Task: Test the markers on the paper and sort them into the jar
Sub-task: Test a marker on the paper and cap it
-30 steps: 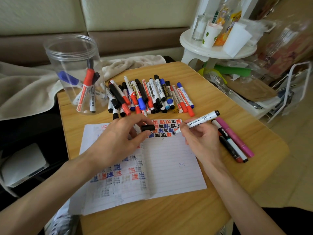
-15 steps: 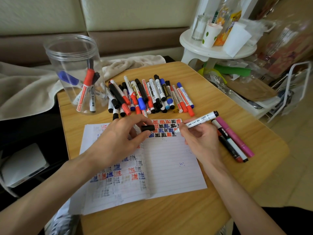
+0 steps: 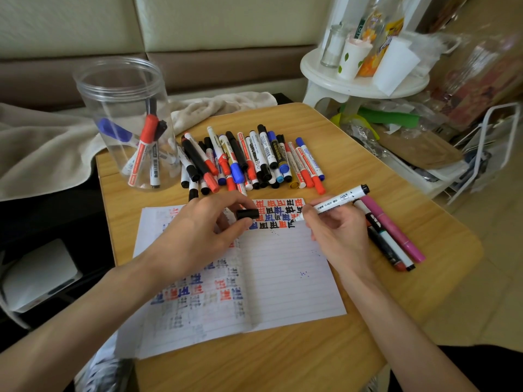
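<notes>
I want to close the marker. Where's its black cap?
Head view: the left hand pinches the black cap over the paper, just left of the white marker in the right hand.

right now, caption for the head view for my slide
Right hand tests a marker on the paper; left hand pinches the cap, jar behind.

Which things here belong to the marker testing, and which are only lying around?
Job: white marker, black cap, right hand, left hand, lined paper, marker pile, clear jar.
Lying about: beige towel, white stool, paper cup, glass bottle.
</notes>
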The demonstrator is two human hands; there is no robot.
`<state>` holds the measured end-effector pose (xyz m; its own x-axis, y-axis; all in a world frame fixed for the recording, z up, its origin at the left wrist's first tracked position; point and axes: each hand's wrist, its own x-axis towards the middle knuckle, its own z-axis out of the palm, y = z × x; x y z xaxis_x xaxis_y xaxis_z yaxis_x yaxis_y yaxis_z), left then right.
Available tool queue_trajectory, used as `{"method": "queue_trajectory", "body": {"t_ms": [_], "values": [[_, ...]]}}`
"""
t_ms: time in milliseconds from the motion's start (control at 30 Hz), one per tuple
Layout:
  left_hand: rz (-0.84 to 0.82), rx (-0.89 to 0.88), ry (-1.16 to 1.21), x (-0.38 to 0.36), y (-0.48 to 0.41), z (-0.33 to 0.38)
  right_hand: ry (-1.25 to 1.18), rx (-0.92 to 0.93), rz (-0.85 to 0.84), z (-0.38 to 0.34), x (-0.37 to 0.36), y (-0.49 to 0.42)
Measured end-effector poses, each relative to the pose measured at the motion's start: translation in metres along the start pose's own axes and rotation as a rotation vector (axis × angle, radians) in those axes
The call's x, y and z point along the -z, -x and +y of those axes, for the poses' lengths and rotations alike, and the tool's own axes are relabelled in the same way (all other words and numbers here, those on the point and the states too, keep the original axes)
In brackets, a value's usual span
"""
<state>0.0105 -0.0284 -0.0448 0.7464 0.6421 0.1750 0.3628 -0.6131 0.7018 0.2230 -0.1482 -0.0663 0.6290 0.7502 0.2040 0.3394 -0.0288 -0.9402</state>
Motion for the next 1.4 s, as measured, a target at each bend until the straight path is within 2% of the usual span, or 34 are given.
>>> {"method": "queue_trajectory", "body": {"t_ms": [967,1167,1400], "values": [[0.009,-0.003,0.015,0.001,0.0,0.0,0.069,-0.091,0.02,-0.003,0.0,0.002],[0.025,0.021,0.055,0.001,0.0,0.001,-0.086,-0.167,0.06,-0.011,0.002,0.0],[0.039,0.02,0.1,0.001,0.0,0.005,-0.245,-0.14,-0.165,-0.028,0.005,0.009]]}}
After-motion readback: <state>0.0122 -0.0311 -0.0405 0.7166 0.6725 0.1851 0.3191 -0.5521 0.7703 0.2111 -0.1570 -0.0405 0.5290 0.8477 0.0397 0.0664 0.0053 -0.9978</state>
